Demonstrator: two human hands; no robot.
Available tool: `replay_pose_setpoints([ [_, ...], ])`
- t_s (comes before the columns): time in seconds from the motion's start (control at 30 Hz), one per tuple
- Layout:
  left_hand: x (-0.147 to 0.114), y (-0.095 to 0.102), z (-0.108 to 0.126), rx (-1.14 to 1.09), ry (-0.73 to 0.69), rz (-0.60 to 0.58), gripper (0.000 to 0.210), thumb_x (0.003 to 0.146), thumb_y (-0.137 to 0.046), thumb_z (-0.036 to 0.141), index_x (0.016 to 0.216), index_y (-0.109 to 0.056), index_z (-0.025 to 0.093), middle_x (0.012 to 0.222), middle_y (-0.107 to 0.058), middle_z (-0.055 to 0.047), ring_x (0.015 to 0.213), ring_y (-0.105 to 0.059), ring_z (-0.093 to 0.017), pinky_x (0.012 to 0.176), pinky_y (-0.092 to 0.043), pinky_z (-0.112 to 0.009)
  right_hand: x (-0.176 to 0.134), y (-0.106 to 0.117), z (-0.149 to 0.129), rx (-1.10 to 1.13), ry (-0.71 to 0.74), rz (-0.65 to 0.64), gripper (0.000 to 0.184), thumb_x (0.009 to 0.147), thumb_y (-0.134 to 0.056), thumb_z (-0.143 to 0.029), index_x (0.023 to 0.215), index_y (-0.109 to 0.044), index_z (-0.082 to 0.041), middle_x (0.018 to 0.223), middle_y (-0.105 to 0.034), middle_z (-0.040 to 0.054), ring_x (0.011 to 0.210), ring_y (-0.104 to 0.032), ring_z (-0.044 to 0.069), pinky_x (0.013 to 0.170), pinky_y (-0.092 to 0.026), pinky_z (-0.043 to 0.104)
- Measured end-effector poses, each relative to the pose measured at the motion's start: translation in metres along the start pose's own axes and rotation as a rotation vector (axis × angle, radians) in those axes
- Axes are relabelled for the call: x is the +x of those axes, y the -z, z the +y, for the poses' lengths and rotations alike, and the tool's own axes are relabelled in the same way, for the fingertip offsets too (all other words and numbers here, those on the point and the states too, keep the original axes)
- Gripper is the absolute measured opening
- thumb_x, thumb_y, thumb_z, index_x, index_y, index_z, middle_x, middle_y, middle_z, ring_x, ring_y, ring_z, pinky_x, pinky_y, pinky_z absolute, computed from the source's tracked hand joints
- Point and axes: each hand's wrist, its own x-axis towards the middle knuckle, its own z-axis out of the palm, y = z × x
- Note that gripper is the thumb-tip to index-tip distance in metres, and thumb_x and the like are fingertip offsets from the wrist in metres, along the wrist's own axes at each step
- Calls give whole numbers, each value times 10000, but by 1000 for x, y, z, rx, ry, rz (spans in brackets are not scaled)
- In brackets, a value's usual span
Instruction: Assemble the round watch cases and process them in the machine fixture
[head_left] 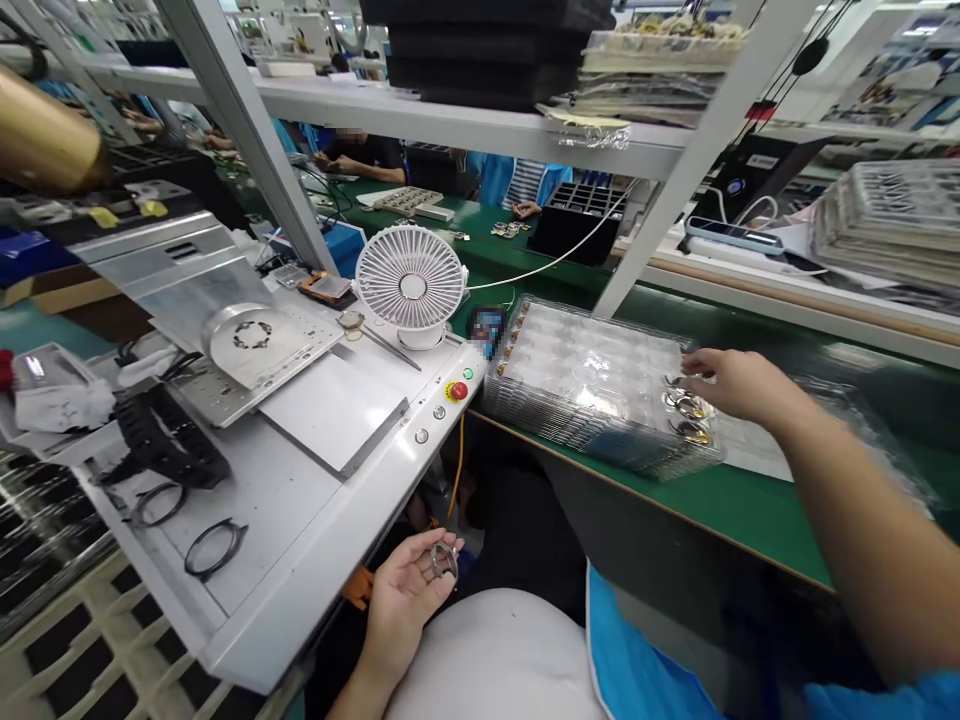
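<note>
Low in front of my body, my left hand [414, 582] is turned palm up, with its thumb and fingers closed on a small silver metal ring [444, 560] that looks like a watch case. My right hand [727, 382] reaches to the right end of a stack of clear plastic trays [592, 360]. Its thumb and fingertips are pinched together over the small dark-and-gold round parts [688, 405] in the top tray. Whatever is between those fingertips is too small to make out.
A white machine bench [300, 540] on the left has a red stop button [458, 391] and a metal fixture [251, 335]. A white fan [411, 285] stands on it, near black rings [214, 548]. Shelf posts [660, 210] rise behind the green table [787, 530]. Other people work beyond.
</note>
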Motion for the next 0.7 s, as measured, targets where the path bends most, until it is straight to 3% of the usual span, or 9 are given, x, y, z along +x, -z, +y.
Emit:
replay_pose_setpoints([
  [0.1, 1, -1, 1, 12, -16, -39, 426, 666, -941, 366, 1036, -796, 213, 1050, -816, -113, 1048, -770, -277, 962, -608, -369, 20, -4, 16, -22, 17, -78, 92, 765, -759, -120, 723, -713, -186, 808, -759, 101, 796, -719, 276, 781, -494, 395],
  [0.23, -2, -3, 3, -3, -14, -46, 426, 676, -933, 379, 1038, -788, 206, 1065, -813, -124, 1052, -768, -294, 967, -604, -402, 30, -14, 17, -29, 46, -142, 214, 793, -745, -122, 621, -658, -213, 708, -712, 103, 770, -723, 302, 824, -518, 450],
  [0.37, -4, 4, 0, -50, 3, -57, 441, 675, -941, 360, 1057, -776, 212, 1080, -807, -126, 1064, -766, -310, 976, -594, -428, 35, -8, 22, 18, 85, -85, 232, 801, -776, -208, 610, -647, -232, 609, -652, 105, 667, -690, 299, 744, -518, 452],
  [0.43, -4, 8, -3, -83, 17, -88, 472, 677, -948, 352, 1086, -764, 204, 1096, -799, -134, 1071, -763, -313, 992, -582, -441, 25, -8, 14, 56, 103, -27, 148, 829, -771, -276, 710, -695, -232, 624, -664, 107, 585, -650, 261, 663, -510, 433],
  [0.47, -3, 8, -4, -95, 23, -114, 498, 673, -953, 352, 1102, -756, 194, 1109, -792, -143, 1076, -761, -318, 995, -578, -451, 15, -11, 3, 122, 132, 6, 94, 848, -762, -317, 822, -730, -232, 666, -685, 109, 570, -640, 248, 634, -511, 421],
  [0.5, -2, 8, -5, -98, 28, -153, 527, 670, -958, 352, 1122, -745, 182, 1116, -785, -154, 1083, -758, -324, 991, -577, -459, 2, -18, -14, 202, 171, 20, 159, 862, -752, -364, 966, -742, -244, 722, -709, 105, 568, -640, 237, 607, -520, 403],
  [0.57, -1, 2, -3, -81, 19, -262, 604, 658, -968, 343, 1181, -721, 167, 1166, -762, -179, 1086, -754, -329, 975, -580, -467, -36, -39, -62, 587, 342, 3, 423, 883, -730, -456, 1256, -686, -262, 851, -720, 99, 651, -675, 239, 607, -561, 370],
  [0.63, 0, -5, 4, -68, -29, -388, 705, 620, -990, 305, 1250, -695, 195, 1372, -663, -205, 1062, -761, -318, 938, -596, -461, -81, -66, -120, 890, 490, -218, 462, 901, -715, -483, 1309, -668, -269, 927, -698, 81, 669, -682, 214, 568, -579, 333],
  [0.7, 1, -10, 14, -73, -88, -480, 811, 571, -1010, 257, 1308, -673, 248, 1581, -470, -202, 1038, -771, -304, 913, -610, -455, -123, -91, -175, 1125, 575, -446, 353, 953, -674, -428, 1270, -695, -274, 915, -659, 47, 604, -654, 162, 535, -581, 303],
])
